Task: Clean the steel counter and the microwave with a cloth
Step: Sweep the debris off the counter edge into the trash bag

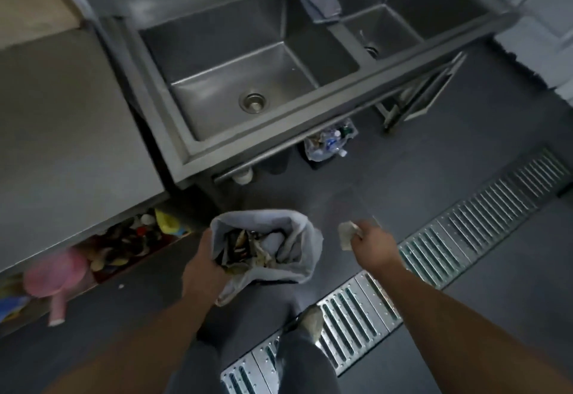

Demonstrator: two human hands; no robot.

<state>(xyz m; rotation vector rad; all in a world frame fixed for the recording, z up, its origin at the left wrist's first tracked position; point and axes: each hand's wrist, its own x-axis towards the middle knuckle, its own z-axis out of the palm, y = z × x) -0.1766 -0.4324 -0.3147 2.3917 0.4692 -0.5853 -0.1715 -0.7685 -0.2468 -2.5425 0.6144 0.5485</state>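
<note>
Hands worked low over the floor; the left hand gripped the rim of a rubbish bag, the right hand pinched a pale scrap just right of its mouth; beyond, up-left, lay the steel worktop; the grey cloth rested farthest, on the sink divider, nearer the right hand.

Both bare arms reach forward and down. The left hand curls closed, fingers hooked over what it grips, thumb outside. The right hand sits out to the side, fingertips pinched shut, wrist bent slightly.
</note>
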